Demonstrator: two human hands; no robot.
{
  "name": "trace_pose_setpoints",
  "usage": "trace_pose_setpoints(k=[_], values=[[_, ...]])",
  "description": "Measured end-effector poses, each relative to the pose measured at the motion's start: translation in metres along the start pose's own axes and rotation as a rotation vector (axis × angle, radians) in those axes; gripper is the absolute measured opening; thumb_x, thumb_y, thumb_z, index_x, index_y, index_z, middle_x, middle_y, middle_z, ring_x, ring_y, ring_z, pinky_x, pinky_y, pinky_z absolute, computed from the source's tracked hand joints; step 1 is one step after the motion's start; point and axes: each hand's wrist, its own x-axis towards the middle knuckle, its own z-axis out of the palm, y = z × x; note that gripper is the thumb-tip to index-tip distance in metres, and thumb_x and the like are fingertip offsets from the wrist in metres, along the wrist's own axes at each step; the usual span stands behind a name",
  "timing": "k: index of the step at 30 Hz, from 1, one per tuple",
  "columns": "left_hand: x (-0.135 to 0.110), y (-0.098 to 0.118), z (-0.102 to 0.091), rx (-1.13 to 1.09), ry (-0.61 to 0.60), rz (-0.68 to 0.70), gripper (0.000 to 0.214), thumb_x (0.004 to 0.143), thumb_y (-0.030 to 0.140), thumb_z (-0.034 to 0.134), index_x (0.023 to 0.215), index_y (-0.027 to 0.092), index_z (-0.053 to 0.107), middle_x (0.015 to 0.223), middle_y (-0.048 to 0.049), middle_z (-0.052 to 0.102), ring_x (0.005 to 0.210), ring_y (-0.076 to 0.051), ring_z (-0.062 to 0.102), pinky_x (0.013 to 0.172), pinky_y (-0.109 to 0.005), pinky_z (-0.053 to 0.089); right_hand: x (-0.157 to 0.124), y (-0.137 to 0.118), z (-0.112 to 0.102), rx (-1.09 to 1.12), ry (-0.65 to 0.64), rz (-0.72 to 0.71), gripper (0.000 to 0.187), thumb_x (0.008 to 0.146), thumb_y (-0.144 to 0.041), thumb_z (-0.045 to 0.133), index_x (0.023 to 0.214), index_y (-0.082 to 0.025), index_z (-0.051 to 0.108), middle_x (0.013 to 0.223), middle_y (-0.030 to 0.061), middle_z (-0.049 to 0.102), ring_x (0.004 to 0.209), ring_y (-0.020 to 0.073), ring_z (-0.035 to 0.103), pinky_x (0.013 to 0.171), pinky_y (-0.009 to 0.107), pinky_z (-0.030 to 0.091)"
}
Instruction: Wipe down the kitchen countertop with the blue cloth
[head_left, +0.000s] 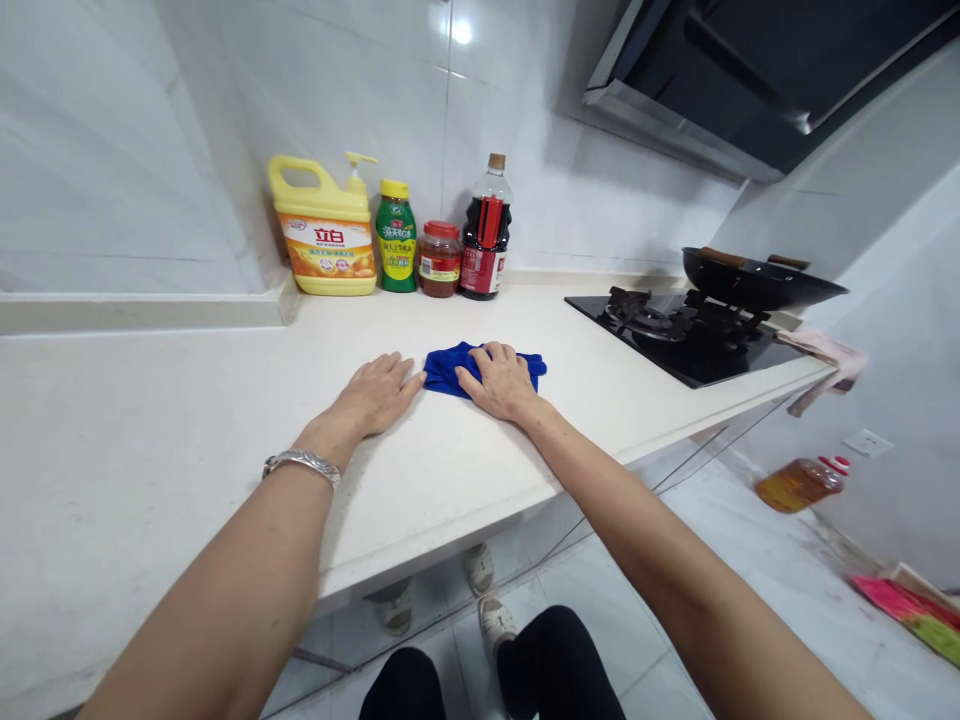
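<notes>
A blue cloth [446,368] lies bunched on the white countertop [187,420]. My right hand [499,381] rests on top of the cloth, palm down, with the fingers curled over its near edge. My left hand [379,393] lies flat on the counter just left of the cloth, fingers stretched out, fingertips at the cloth's left edge. A metal bracelet [301,463] circles my left wrist.
Against the back wall stand a yellow detergent jug [326,232], a green bottle [396,237], a red-lidded jar [439,259] and a dark sauce bottle [486,235]. A black gas hob [686,335] with a wok [754,277] is at the right. An oil bottle [801,482] lies on the floor.
</notes>
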Motion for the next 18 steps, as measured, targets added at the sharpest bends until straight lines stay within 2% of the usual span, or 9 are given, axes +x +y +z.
trace_pose_setpoints(k=[5,12,18], values=[[0.001,-0.003,0.002,0.002,0.016,0.005,0.073,0.101,0.048,0.018,0.157,0.006,0.038,0.169,-0.0179,0.03,0.159,-0.03,0.023,0.131,-0.045,0.017,-0.01,0.0,-0.005,-0.027,-0.037,-0.048,0.055,0.105,-0.053,0.037,0.145,-0.019,0.056,0.15,0.0164,0.051,0.138,0.0349,0.043,0.11,0.055,0.04],[0.004,-0.006,0.003,0.009,0.005,0.027,0.074,0.101,0.046,0.01,0.155,0.006,0.041,0.168,-0.0165,0.034,0.159,-0.027,0.023,0.131,-0.045,0.015,-0.04,0.002,-0.022,-0.025,-0.092,-0.159,0.054,0.104,-0.046,0.039,0.147,-0.017,0.053,0.154,0.0166,0.049,0.141,0.0344,0.041,0.113,0.055,0.039],[0.003,-0.006,0.002,0.037,0.008,0.022,0.075,0.099,0.047,0.017,0.156,0.004,0.039,0.169,-0.0175,0.032,0.159,-0.027,0.023,0.131,-0.042,0.015,-0.062,0.01,-0.027,0.032,-0.084,-0.22,0.055,0.104,-0.044,0.041,0.149,-0.015,0.053,0.156,0.0162,0.047,0.145,0.0337,0.036,0.118,0.054,0.034]])
